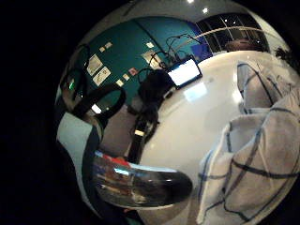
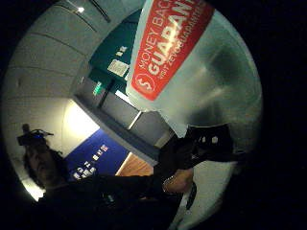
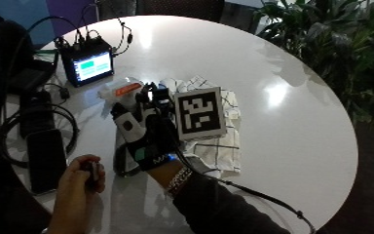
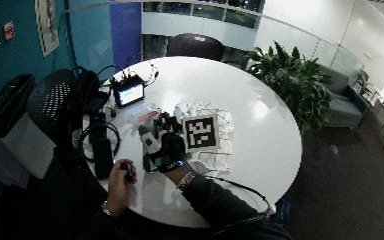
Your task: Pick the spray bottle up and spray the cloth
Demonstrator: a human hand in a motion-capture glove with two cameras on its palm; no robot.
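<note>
Round white glossy surface w/ a white cloth with thin dark check lines lying crumpled near its middle. Black-gloved right hand sits at the cloth's left edge, fingers curled round a clear plastic spray bottle with an orange-red label — bottle held just beside the cloth, on the side toward a small lit-screen monitor. Palm view: bottle wall and label fill the frame. Bare left hand holds a small dark object, apart from the cloth.

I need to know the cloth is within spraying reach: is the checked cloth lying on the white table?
Yes, the checked cloth lies crumpled on the white table, right beside the gloved right hand.
</note>
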